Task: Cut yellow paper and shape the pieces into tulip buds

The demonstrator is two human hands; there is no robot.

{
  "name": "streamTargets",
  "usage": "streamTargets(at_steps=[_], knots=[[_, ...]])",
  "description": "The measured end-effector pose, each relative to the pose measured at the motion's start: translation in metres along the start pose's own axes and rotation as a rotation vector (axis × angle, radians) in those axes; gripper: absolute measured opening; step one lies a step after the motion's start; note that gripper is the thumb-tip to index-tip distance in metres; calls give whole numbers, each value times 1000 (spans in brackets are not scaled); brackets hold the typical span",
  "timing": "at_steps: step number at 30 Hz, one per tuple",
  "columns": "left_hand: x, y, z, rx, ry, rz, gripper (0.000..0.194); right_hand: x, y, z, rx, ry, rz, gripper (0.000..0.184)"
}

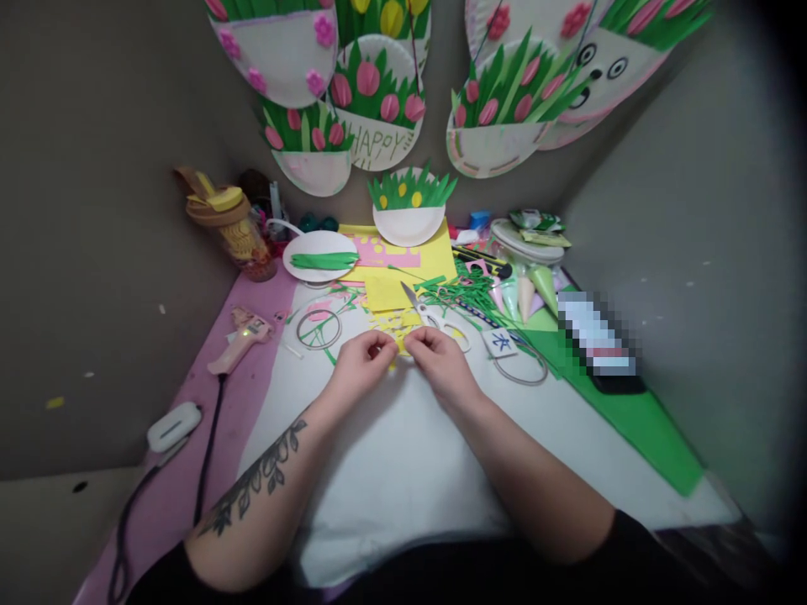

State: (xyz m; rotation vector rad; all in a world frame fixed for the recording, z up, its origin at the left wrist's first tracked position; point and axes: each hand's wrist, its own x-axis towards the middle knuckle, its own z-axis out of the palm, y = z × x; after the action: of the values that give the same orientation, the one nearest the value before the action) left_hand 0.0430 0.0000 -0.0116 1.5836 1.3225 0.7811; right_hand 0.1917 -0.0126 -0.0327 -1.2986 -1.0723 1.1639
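- Left hand and right hand meet over the middle of the desk, thumb and forefinger of each drawn to a pinch.
- Small yellow paper piece at the fingertips, between the hands; pinched by both, as far as can be seen. Its shape is mostly covered.
- Yellow scraps just beyond, toward the back edge; yellow square behind them.
- White-handled scissors just past the right hand, blades apart.
- Writing: "HAPPY" in hand lettering on a hanging plate above the back edge; line beneath too cut off to read.
- White tag right of the scissors carries one dark character, perhaps 衣. Grey cord loop beside it.
- Cup at the back left corner: wavy lettering, not legible.
- Green packets at the back right corner: print too small.
- Phone by the right edge, screen pixelated.
- Glue gun near the left edge, green light showing; no brand readable.
- Plate with green strips lies toward the back left.
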Motion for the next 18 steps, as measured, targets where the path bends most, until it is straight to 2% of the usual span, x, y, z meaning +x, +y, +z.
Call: streamTargets(at_steps=[4, 9, 11, 14, 18], knots=[[-1, -2, -3, -1, 12, -7, 19, -2, -6, -6, -83, -8, -86, 15], [-6, 2, -4, 90, 32, 102, 18, -8, -12, -9, -245, -88, -173, 10], [-8, 4, -3, 22, 9, 104, 19, -9, -12, -9, -244, -88, -196, 8], [-8, 5, -4, -174, -41, 39, 24, -8, -10, -10, -197, -65, -233, 9], [-6, 5, -7, -262, -12, 27, 26, -6, -7, -13, -135, -86, -258, 6]])
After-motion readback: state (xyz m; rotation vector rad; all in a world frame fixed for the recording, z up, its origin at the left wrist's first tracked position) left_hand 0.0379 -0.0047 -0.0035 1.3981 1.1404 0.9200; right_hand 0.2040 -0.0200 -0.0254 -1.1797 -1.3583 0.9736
